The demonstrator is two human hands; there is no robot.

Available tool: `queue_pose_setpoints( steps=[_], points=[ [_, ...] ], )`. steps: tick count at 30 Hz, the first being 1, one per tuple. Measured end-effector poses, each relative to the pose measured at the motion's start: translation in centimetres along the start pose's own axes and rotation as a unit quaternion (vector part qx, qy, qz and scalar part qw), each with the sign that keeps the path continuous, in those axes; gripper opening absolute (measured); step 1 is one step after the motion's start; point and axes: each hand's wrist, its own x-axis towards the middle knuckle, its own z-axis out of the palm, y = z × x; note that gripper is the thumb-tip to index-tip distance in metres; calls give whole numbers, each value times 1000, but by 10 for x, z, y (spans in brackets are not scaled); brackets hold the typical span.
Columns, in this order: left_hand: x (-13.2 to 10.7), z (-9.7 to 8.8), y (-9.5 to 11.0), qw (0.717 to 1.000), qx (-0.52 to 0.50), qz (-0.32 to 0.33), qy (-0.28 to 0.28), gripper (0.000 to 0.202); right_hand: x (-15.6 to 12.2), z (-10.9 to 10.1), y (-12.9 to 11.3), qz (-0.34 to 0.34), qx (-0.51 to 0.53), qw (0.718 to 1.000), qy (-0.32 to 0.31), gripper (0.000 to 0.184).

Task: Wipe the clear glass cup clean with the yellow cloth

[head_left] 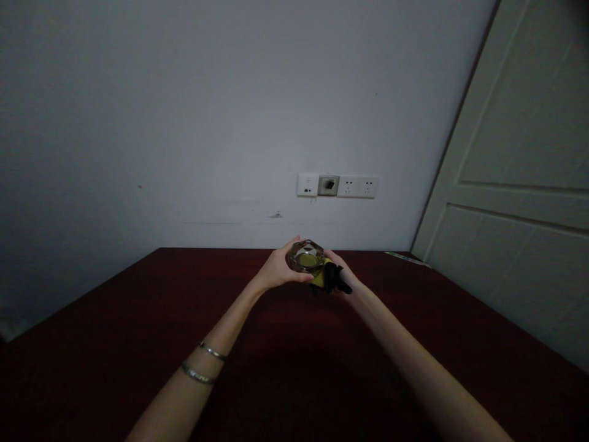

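My left hand (276, 268) is wrapped round a clear faceted glass (306, 247) with an angular rim, its thumb along the near side. Through the glass a yellowish-green colour shows at the bottom. Right beside it, a yellow-and-black object (332, 276) is in my right hand (348, 278); its kind I cannot make out. The right fingers are mostly hidden behind the object and the glass. Both hands are close together above the dark red table.
The dark red tabletop (294, 344) reaches back to a pale wall (221, 123). Sockets and switch plates (358, 186) are set in the wall. A white panelled door (519, 196) stands at the right, and a thin flat strip (407, 258) lies along the table's far right edge.
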Motion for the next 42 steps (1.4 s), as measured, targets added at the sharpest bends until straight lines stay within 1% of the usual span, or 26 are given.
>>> queue_pose_setpoints(
  steps=[2,5,7,9,10,12,14,16,19,21,23,25,27,28,30,31,32,33,35,37,38,40,42],
  points=[
    [2,-1,0,998,-55,-26,24,90,1,-9,-2,4,-44,999,-4,22],
    [4,-5,3,991,-110,-36,59,84,4,-24,-2,-11,-122,993,4,25],
    [6,-9,8,989,-124,-36,75,78,8,-32,1,-37,-184,982,19,28],
    [7,-12,14,988,-123,-41,83,73,13,-36,8,-84,-256,962,42,26],
    [7,-12,16,988,-123,-48,86,71,16,-37,12,-114,-295,947,53,23],
    [9,-13,18,986,-122,-63,91,69,18,-35,23,-177,-375,908,59,20],
    [9,-13,19,985,-120,-74,96,68,17,-29,35,-232,-448,863,34,29],
    [10,-12,19,986,-114,-81,95,67,13,-22,48,-263,-511,818,-16,36],
    [10,-13,20,987,-93,-95,87,63,7,-12,70,-276,-586,758,-78,41],
    [9,-14,21,988,-83,-99,85,61,4,-8,82,-272,-618,728,-114,40],
    [9,-15,22,989,-78,-96,84,58,2,-4,90,-263,-637,709,-149,39],
    [9,-15,24,990,-74,-92,79,57,2,-3,89,-252,-643,700,-181,44],
    [9,-16,25,991,-71,-92,71,58,2,-4,78,-240,-639,702,-204,55],
    [8,-16,26,991,-72,-91,67,59,2,-6,68,-233,-634,707,-209,55],
    [8,-18,28,992,-73,-86,58,60,0,-13,41,-209,-628,715,-224,44],
    [7,-18,28,992,-73,-83,53,59,-1,-17,26,-194,-621,726,-225,39],
    [7,-19,29,993,-72,-80,50,59,-4,-21,12,-184,-614,737,-214,39],
    [6,-19,29,993,-70,-78,46,58,-6,-25,-2,-189,-605,750,-189,40],
    [5,-20,28,994,-70,-74,39,56,-11,-29,-24,-208,-538,810,-106,42],
    [4,-19,27,994,-80,-68,28,55,-15,-30,-37,-243,-477,842,-64,46],
    [3,-18,26,994,-86,-64,22,55,-16,-29,-41,-254,-450,854,-56,50],
    [2,-16,25,994,-95,-57,6,58,-16,-25,-43,-255,-405,875,-67,57],
    [2,-13,23,993,-101,-53,-5,62,-15,-21,-43,-229,-376,892,-106,64]
  ],
)
